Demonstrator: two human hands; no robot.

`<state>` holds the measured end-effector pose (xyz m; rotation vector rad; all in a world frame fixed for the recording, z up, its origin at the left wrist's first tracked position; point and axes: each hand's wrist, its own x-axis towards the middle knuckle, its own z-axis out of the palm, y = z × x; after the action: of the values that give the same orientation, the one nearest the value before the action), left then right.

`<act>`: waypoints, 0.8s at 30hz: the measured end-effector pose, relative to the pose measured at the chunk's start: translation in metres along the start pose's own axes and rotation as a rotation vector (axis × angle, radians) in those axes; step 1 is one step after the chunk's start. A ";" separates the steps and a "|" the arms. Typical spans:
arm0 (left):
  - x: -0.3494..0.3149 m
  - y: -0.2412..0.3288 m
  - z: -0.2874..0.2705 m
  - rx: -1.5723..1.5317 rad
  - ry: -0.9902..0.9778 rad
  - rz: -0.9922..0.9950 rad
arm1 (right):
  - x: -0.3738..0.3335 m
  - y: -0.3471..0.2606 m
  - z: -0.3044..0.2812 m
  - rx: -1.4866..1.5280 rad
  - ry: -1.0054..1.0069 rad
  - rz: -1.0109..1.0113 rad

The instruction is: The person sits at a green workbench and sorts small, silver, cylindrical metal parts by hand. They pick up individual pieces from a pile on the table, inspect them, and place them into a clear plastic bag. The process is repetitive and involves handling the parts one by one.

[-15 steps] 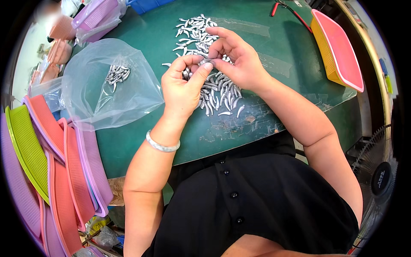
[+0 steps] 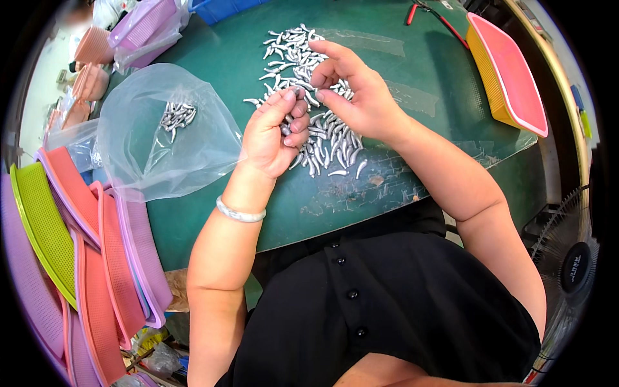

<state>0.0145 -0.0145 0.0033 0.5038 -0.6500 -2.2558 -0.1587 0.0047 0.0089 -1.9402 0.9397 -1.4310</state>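
Small silver fish-shaped pieces (image 2: pixel 335 138) lie in a loose heap on the green table. Above the heap, my left hand (image 2: pixel 267 138) is closed, with a small dark-grey piece (image 2: pixel 297 92) between thumb and forefinger. More silver pieces show under its curled fingers. My right hand (image 2: pixel 361 97) is just to the right, its thumb and fingers apart with nothing visible between them. Left of my left hand, an open clear plastic bag (image 2: pixel 122 138) lies on the table with a small pile of the same silver pieces (image 2: pixel 178 117) inside.
Stacked plastic baskets (image 2: pixel 106 290) crowd the left edge. A yellow-and-pink basket (image 2: pixel 500 77) stands at the right, near red-handled pliers (image 2: pixel 412 13). A blue bin (image 2: pixel 225 8) sits at the far edge. Part of a person (image 2: pixel 106 13) shows top left; a fan (image 2: pixel 574 264) stands lower right.
My hands have come apart. The left has drawn slightly back and rolled its fingers in around the pieces, while the right thumb and fingers have parted. A person's white clothing shows more at top left.
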 end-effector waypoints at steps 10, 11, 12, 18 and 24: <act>0.001 0.003 -0.006 -0.161 -0.106 -0.040 | 0.000 0.008 -0.007 -0.665 -0.208 0.137; 0.000 0.003 -0.007 -0.180 -0.105 -0.028 | 0.001 0.007 -0.006 -0.647 -0.216 0.148; 0.001 0.003 -0.007 -0.199 -0.107 -0.018 | 0.000 0.008 -0.007 -0.628 -0.206 0.137; 0.001 0.003 -0.008 -0.195 0.040 0.061 | 0.000 0.014 -0.007 -0.529 -0.158 0.142; 0.002 0.001 -0.002 0.035 0.197 0.085 | 0.004 0.010 -0.010 0.217 0.008 0.326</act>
<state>0.0143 -0.0169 0.0019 0.6932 -0.5991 -2.0865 -0.1695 -0.0045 0.0063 -1.5441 1.0057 -1.2923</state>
